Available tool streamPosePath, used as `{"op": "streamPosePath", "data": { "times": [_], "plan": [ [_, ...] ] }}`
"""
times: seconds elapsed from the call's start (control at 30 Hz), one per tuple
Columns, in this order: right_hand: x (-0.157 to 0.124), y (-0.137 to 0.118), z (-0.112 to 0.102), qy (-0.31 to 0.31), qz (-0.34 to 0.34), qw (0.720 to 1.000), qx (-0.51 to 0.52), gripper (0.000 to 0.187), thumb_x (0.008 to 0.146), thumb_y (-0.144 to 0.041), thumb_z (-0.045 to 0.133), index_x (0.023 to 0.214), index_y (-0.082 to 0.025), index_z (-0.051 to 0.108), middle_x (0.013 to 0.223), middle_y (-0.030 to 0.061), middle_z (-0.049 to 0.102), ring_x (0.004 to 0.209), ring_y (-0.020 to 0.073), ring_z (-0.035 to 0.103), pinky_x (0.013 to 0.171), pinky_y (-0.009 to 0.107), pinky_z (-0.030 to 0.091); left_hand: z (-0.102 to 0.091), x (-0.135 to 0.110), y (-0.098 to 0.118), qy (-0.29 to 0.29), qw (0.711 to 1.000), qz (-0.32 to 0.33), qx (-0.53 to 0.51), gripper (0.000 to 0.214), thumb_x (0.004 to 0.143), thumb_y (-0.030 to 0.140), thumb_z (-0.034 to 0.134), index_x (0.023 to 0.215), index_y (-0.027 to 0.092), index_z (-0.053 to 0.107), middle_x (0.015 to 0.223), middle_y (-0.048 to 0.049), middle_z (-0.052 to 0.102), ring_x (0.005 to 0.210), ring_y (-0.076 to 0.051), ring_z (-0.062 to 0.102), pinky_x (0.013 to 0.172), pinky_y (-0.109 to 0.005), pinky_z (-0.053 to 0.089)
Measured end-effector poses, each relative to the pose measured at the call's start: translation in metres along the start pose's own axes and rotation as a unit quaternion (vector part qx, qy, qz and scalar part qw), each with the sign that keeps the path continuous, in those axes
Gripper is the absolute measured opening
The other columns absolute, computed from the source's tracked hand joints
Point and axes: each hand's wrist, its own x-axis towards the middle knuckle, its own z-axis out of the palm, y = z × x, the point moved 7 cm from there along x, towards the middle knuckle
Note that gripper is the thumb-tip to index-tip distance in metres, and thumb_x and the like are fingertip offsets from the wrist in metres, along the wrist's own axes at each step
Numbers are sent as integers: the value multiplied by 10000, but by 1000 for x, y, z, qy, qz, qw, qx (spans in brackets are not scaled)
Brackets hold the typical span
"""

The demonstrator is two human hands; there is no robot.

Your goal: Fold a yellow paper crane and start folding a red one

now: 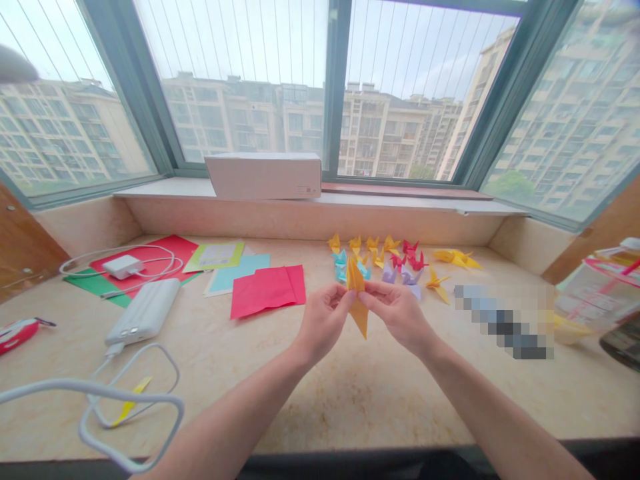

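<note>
Both my hands hold a folded yellow origami paper piece (pixel 357 300) up above the stone counter, pinching it at the top between fingers and thumbs. My left hand (pixel 324 319) grips its left side, and my right hand (pixel 395 319) grips its right side. Its lower point hangs below my fingers. Beyond my hands stands a cluster of small origami cranes (pixel 380 260) in yellow, red, light blue and lilac. A loose pink-red paper sheet (pixel 267 291) lies to the left of my left hand.
A white power bank (pixel 143 311) with white cables (pixel 95 400) lies left, near a charger (pixel 123 267) on red and green papers (pixel 145 267). A pixelated patch (pixel 503 320) covers the counter right. A clear bag (pixel 600 287) stands far right. A white box (pixel 263 175) sits on the windowsill.
</note>
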Motion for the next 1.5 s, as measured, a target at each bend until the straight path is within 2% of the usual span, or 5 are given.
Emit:
{"op": "streamPosePath", "data": {
  "times": [0.33, 0.57, 0.77, 1.13, 1.5],
  "plan": [
    [3, 3, -16, 104, -36, 993, 45, 388, 751, -363, 775, 1089, -226, 642, 874, 40, 742, 805, 191, 700, 791, 357, 559, 10, -1, -4, -38, 993, -22, -108, 359, 860, 389, 652, 1116, 140, 611, 893, -91, 757, 803, -210, 724, 758, -345, 587],
    [-1, 1, -14, 133, -49, 987, -82, 274, 767, -424, 749, 872, -181, 675, 828, 65, 709, 745, 199, 650, 722, 344, 534, 5, 1, -9, -11, 996, -35, -81, 231, 828, 356, 682, 839, 138, 605, 857, -75, 736, 825, -214, 723, 724, -323, 588],
    [-3, 1, -11, 122, -57, 980, -147, 213, 836, -393, 673, 895, -187, 676, 845, 67, 709, 745, 202, 634, 712, 347, 517, 5, 0, -9, -7, 997, -26, -71, 211, 827, 344, 679, 817, 146, 607, 849, -70, 732, 827, -211, 717, 758, -333, 571],
    [-15, -21, 4, 129, -200, 943, -233, 75, 883, -262, 624, 889, -221, 687, 977, 66, 696, 931, 223, 659, 859, 375, 503, -4, 1, -10, 29, 997, -2, -65, 193, 817, 333, 694, 792, 151, 638, 840, -67, 747, 796, -191, 707, 755, -291, 525],
    [-11, -15, -8, 184, -167, 934, -258, 162, 904, -366, 597, 898, -215, 655, 862, 53, 671, 769, 206, 620, 696, 340, 481, 7, -3, -4, -23, 998, 37, -42, 175, 840, 327, 686, 891, 161, 666, 998, -82, 746, 948, -208, 707, 892, -341, 533]
  ]
}}
